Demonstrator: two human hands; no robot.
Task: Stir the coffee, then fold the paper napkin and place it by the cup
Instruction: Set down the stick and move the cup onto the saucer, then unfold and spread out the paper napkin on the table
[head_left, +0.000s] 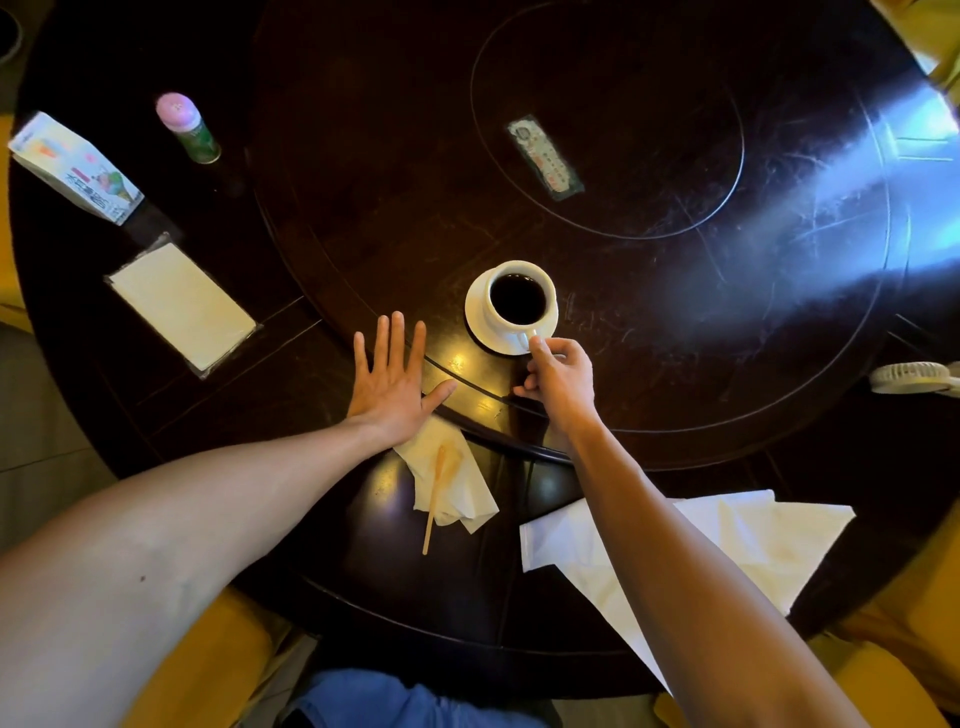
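Note:
A white cup (498, 312) full of black coffee stands on a white saucer (475, 322) near the middle of the dark round table. My right hand (558, 376) pinches the cup's handle at the saucer's near edge. My left hand (392, 376) lies flat and open on the table, left of the saucer. Just below that hand a crumpled paper napkin (457, 488) lies with a wooden stir stick (434, 501) on top of it. A larger unfolded white napkin (737, 540) lies at the near right, partly hidden by my right forearm.
A wrapped pack of napkins (182, 306) lies at the left, with a printed box (72, 166) and a pink-capped green bottle (189, 130) behind it. A label card (545, 158) sits on the inner turntable. A small white fan (914, 378) is at the right edge.

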